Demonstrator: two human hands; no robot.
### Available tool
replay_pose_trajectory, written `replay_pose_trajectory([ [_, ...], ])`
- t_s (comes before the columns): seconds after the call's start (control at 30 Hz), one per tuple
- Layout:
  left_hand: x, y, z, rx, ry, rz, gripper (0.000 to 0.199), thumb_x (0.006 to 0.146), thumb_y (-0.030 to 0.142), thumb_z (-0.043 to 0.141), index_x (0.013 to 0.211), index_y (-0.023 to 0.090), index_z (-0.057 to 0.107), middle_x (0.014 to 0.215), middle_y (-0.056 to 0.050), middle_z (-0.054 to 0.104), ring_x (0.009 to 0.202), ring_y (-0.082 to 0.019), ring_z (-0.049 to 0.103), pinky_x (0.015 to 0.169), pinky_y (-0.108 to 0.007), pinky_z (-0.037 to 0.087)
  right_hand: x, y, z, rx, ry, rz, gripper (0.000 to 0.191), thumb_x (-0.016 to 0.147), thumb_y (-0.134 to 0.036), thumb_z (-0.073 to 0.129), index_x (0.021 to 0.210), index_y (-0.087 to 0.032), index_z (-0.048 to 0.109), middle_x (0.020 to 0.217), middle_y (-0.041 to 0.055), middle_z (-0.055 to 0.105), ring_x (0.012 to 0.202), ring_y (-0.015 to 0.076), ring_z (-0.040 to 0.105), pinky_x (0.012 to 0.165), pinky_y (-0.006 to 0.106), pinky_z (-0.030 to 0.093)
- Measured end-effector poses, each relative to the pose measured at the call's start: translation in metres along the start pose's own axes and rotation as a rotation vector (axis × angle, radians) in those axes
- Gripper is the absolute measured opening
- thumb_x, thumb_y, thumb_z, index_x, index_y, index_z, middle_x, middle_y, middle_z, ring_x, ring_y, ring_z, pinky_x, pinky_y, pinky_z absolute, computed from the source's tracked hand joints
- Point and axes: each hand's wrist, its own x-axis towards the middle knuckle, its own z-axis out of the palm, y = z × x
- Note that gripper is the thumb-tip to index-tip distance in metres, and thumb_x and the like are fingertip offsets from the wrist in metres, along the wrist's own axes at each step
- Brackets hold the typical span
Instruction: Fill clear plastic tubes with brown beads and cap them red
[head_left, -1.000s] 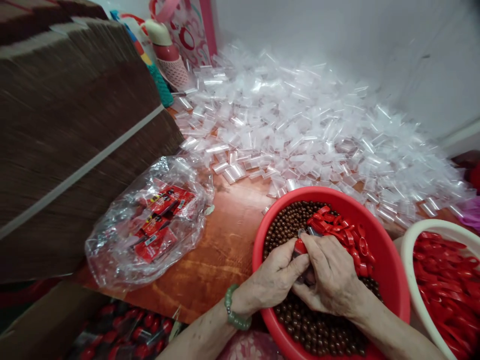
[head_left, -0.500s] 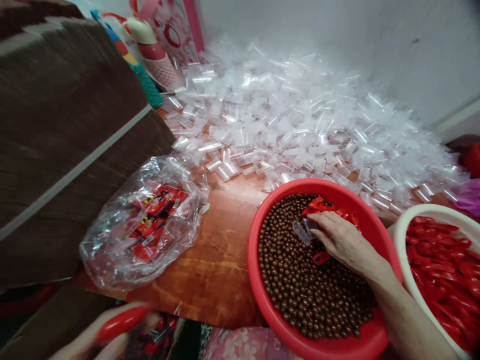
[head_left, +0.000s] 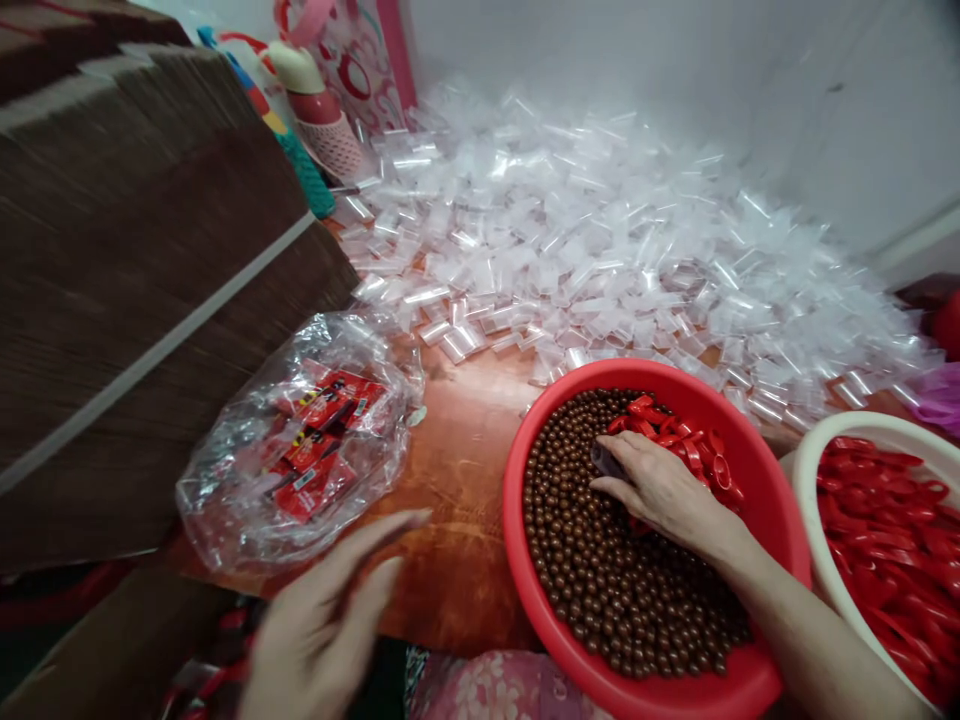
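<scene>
My right hand (head_left: 660, 485) is over the red basin (head_left: 517, 560), thumb and fingers pinched on a small see-through plastic tube (head_left: 606, 460) that looks dark. Under it lie many round brown balls (head_left: 592, 570), glossy like chocolate beads. Red plastic pieces with loops (head_left: 694, 450) are heaped against the basin's far right side, partly behind the hand. At the lower left, my left hand (head_left: 322, 620) is blurred, its fingers apart and nothing in them. It hangs near the table edge, just below the clear plastic bag (head_left: 217, 510) of red printed packets (head_left: 319, 480).
Clear plastic sleeves (head_left: 600, 230) form a big heap along the wall. A strapped stack of brown cardboard (head_left: 142, 250) stands left, with a bottle (head_left: 319, 110) behind it. A white basin (head_left: 806, 480) of red pieces is at right. Below my left hand are more red pieces (head_left: 202, 680).
My left hand has let go of a glossy red piece and moved up and right, fingers now apart. My right hand has shifted slightly left, still pinching a tube; more red pieces show beside it.
</scene>
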Motion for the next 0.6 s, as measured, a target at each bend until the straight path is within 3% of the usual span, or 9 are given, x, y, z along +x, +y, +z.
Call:
replay_pose_trajectory([
  [0.13,0.039,0.027,0.075,-0.175,-0.122,0.32,0.031,0.092,0.013,0.048,0.118,0.018,0.063,0.118,-0.008,0.072,0.109,-0.019,0.068,0.098,-0.03,0.054,0.008,0.006,-0.002,0.124,-0.076,0.111,0.038,0.085,-0.034,0.068,0.118,-0.016,0.061,0.105,0.0092,0.07,0.094,0.0241,0.067,0.083,0.035,0.052],
  [0.23,0.052,0.038,0.113,-0.186,-0.122,0.439,0.033,0.092,0.006,0.043,0.121,0.012,0.059,0.115,-0.014,0.072,0.109,-0.019,0.067,0.099,-0.032,0.054,0.008,0.006,-0.009,0.105,-0.121,0.106,0.031,0.079,-0.033,0.075,0.104,-0.018,0.065,0.096,0.0056,0.07,0.084,0.0218,0.066,0.076,0.032,0.05],
  [0.3,0.053,0.038,0.122,-0.12,-0.121,0.473,0.038,0.09,0.003,0.041,0.126,0.008,0.054,0.117,-0.017,0.071,0.112,-0.021,0.066,0.1,-0.035,0.054,0.005,0.002,-0.014,0.007,-0.188,0.092,0.024,0.078,-0.03,0.075,0.096,-0.018,0.066,0.094,0.0061,0.068,0.083,0.0227,0.066,0.074,0.032,0.049],
  [0.43,0.052,0.033,0.122,-0.034,-0.141,0.504,0.052,0.086,-0.002,0.038,0.137,0.008,0.044,0.125,-0.018,0.066,0.121,-0.022,0.061,0.104,-0.037,0.052,0.002,-0.014,-0.019,-0.275,-0.322,0.041,0.02,0.077,-0.018,0.068,0.096,-0.014,0.063,0.098,0.0113,0.065,0.081,0.0274,0.067,0.068,0.035,0.048],
  [0.6,0.052,0.032,0.122,-0.008,-0.13,0.508,0.059,0.084,-0.004,0.037,0.141,0.011,0.04,0.128,-0.017,0.065,0.123,-0.021,0.061,0.104,-0.036,0.052,0.008,-0.033,-0.005,-0.244,-0.29,-0.045,0.025,0.076,-0.002,0.049,0.095,-0.013,0.062,0.097,0.0149,0.064,0.078,0.0237,0.065,0.067,0.033,0.048],
])
